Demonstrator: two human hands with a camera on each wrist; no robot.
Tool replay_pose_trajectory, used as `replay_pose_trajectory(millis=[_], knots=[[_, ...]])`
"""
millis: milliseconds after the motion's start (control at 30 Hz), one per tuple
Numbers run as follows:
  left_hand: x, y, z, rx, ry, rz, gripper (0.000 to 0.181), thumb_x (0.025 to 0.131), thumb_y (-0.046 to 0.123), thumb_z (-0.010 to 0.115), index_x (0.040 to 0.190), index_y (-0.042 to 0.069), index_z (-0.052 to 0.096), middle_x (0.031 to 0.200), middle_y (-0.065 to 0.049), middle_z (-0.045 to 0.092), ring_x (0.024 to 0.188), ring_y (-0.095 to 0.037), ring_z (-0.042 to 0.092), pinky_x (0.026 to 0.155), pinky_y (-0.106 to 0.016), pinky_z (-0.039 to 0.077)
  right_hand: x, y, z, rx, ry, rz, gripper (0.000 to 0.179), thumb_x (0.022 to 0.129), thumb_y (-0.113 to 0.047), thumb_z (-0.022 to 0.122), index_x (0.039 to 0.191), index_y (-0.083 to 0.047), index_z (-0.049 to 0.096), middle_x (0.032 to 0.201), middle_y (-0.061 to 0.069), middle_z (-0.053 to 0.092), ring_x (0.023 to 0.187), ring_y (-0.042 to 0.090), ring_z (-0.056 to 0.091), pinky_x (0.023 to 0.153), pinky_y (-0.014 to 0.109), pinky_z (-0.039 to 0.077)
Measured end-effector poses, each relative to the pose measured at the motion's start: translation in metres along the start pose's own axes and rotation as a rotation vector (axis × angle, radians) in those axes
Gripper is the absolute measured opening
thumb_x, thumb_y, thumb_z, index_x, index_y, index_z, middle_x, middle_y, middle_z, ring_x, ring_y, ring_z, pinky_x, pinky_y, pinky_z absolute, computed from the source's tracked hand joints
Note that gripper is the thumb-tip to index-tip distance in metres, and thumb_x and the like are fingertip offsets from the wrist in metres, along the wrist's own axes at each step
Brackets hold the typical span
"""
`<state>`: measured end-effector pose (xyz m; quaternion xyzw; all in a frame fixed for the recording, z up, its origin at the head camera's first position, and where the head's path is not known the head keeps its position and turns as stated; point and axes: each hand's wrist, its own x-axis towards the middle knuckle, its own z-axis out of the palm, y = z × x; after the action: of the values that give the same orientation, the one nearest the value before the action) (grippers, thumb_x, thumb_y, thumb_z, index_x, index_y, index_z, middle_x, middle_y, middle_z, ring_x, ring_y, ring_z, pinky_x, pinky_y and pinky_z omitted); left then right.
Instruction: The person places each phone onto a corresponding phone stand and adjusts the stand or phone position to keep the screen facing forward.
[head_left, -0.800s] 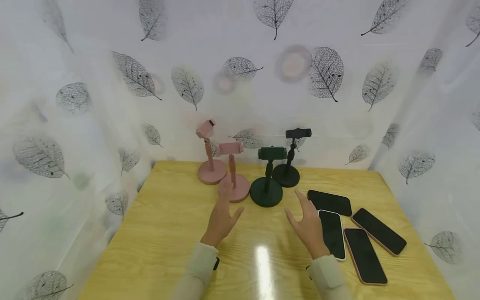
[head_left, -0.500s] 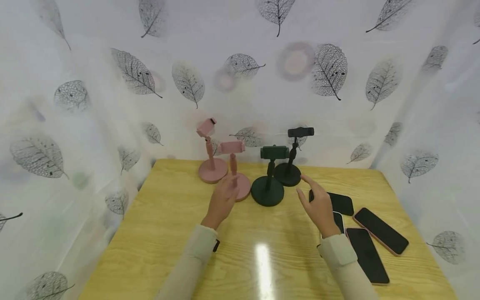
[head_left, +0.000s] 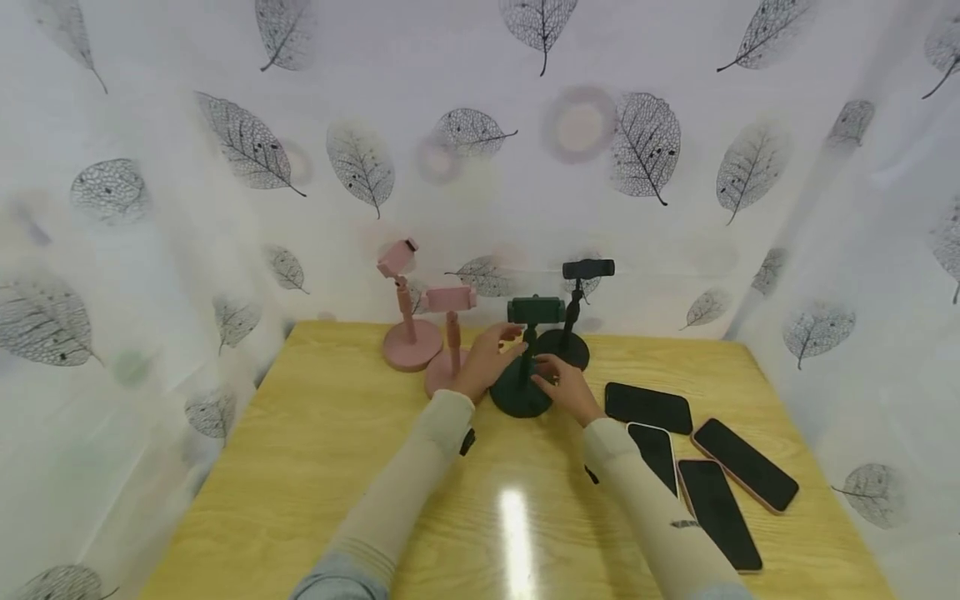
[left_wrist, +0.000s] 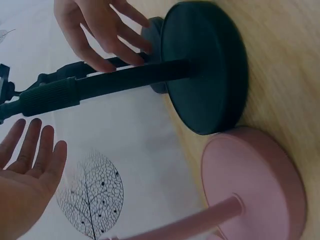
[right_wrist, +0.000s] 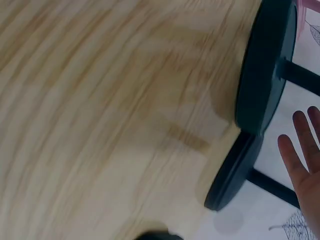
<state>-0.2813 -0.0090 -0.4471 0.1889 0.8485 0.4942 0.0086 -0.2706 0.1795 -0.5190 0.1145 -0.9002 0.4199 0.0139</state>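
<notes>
A dark green phone stand (head_left: 536, 310) stands upright on the table, between a pink stand and a black one. My left hand (head_left: 486, 362) reaches to the left side of its pole, fingers spread and slightly bent. In the left wrist view that left hand (left_wrist: 27, 185) shows an open palm, fingertips just short of the ribbed part of the pole. From the other side my right hand (head_left: 568, 390) comes in lower, over the green base (left_wrist: 205, 70). Its loosely bent fingers (left_wrist: 125, 45) lie close by the pole. The right wrist view shows the right hand (right_wrist: 307, 175) with extended fingers.
Two pink phone stands (head_left: 451, 298) (head_left: 413, 344) are at left, the front one's base against the green base. A black stand (head_left: 588, 268) is behind at right. Several phones (head_left: 648, 407) lie on the right of the wooden table (head_left: 300, 467). A leaf-printed curtain (head_left: 480, 200) hangs behind.
Both hands have come in toward the green stand: the left moved right from before the front pink stand, the right moved left from beside the phones. The stands keep their places.
</notes>
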Motion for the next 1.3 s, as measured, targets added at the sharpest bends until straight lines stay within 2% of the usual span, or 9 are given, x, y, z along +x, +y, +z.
replay_pose_trajectory(millis=[100, 167, 300, 433, 600, 900, 1067, 1200, 1300], knots=[[0.014, 0.003, 0.005, 0.043, -0.074, -0.033, 0.043, 0.095, 0.028, 0.056, 0.131, 0.005, 0.051, 0.131, -0.014, 0.053, 0.119, -0.028, 0.054, 0.101, -0.041, 0.044, 0.010, 0.000, 0.012, 0.016, -0.041, 0.034, 0.044, 0.092, -0.022, 0.061, 0.130, -0.002, 0.050, 0.120, 0.021, 0.062, 0.110, 0.034, 0.061, 0.094, 0.049, 0.048], [0.020, 0.004, 0.007, 0.057, -0.103, -0.042, 0.041, 0.096, 0.027, 0.055, 0.130, 0.004, 0.053, 0.131, -0.015, 0.053, 0.118, -0.029, 0.054, 0.101, -0.041, 0.045, 0.013, -0.002, 0.018, 0.017, -0.037, 0.037, 0.037, 0.093, -0.021, 0.060, 0.123, -0.001, 0.054, 0.118, 0.021, 0.063, 0.110, 0.034, 0.061, 0.093, 0.048, 0.049], [0.024, 0.001, 0.010, 0.062, -0.116, -0.031, 0.039, 0.097, 0.026, 0.051, 0.127, 0.002, 0.056, 0.129, -0.018, 0.055, 0.117, -0.030, 0.056, 0.099, -0.040, 0.047, 0.014, -0.002, 0.021, 0.003, 0.010, -0.041, 0.020, 0.093, -0.023, 0.060, 0.101, -0.004, 0.060, 0.108, 0.021, 0.067, 0.103, 0.035, 0.064, 0.086, 0.046, 0.052], [0.013, -0.003, 0.011, 0.023, -0.147, -0.032, 0.038, 0.098, 0.027, 0.051, 0.127, 0.004, 0.056, 0.129, -0.017, 0.056, 0.116, -0.030, 0.056, 0.098, -0.040, 0.047, 0.004, 0.000, 0.022, 0.011, -0.004, -0.062, 0.024, 0.093, -0.028, 0.060, 0.104, -0.007, 0.063, 0.106, 0.019, 0.069, 0.098, 0.032, 0.066, 0.083, 0.045, 0.054], [-0.006, -0.005, 0.009, 0.003, -0.194, 0.029, 0.033, 0.096, 0.026, 0.052, 0.125, 0.013, 0.060, 0.125, -0.010, 0.059, 0.114, -0.025, 0.058, 0.094, -0.037, 0.051, -0.014, -0.004, 0.023, 0.028, -0.084, -0.027, 0.033, 0.091, -0.023, 0.062, 0.120, -0.006, 0.061, 0.108, 0.015, 0.068, 0.099, 0.030, 0.067, 0.085, 0.042, 0.054], [-0.040, -0.002, 0.005, 0.032, -0.218, 0.063, 0.026, 0.094, 0.031, 0.055, 0.113, 0.013, 0.059, 0.109, -0.007, 0.065, 0.104, -0.020, 0.062, 0.086, -0.034, 0.054, -0.047, -0.013, 0.029, 0.014, -0.078, -0.130, 0.029, 0.090, -0.018, 0.063, 0.115, -0.003, 0.063, 0.096, 0.010, 0.071, 0.087, 0.023, 0.070, 0.076, 0.031, 0.057], [-0.060, -0.001, 0.008, 0.000, -0.226, 0.096, 0.030, 0.092, 0.025, 0.059, 0.119, 0.011, 0.059, 0.112, -0.008, 0.064, 0.104, -0.023, 0.063, 0.086, -0.037, 0.054, -0.067, -0.015, 0.031, 0.011, -0.118, -0.156, 0.025, 0.090, -0.021, 0.063, 0.111, -0.008, 0.064, 0.092, 0.006, 0.071, 0.083, 0.019, 0.069, 0.073, 0.026, 0.056], [-0.072, -0.005, 0.015, -0.061, -0.207, 0.127, 0.040, 0.089, 0.017, 0.063, 0.127, 0.009, 0.054, 0.119, -0.011, 0.061, 0.107, -0.025, 0.062, 0.091, -0.041, 0.052, -0.077, -0.018, 0.016, -0.036, -0.127, -0.182, 0.032, 0.090, -0.025, 0.063, 0.118, -0.010, 0.061, 0.102, 0.007, 0.070, 0.090, 0.021, 0.068, 0.078, 0.034, 0.056], [-0.077, -0.008, 0.021, -0.066, -0.176, 0.146, 0.041, 0.090, 0.017, 0.061, 0.129, 0.009, 0.053, 0.121, -0.011, 0.062, 0.109, -0.024, 0.062, 0.093, -0.037, 0.051, -0.079, -0.031, -0.014, -0.077, -0.042, -0.183, 0.033, 0.089, -0.024, 0.065, 0.118, -0.011, 0.062, 0.107, 0.009, 0.069, 0.095, 0.025, 0.067, 0.082, 0.042, 0.054]])
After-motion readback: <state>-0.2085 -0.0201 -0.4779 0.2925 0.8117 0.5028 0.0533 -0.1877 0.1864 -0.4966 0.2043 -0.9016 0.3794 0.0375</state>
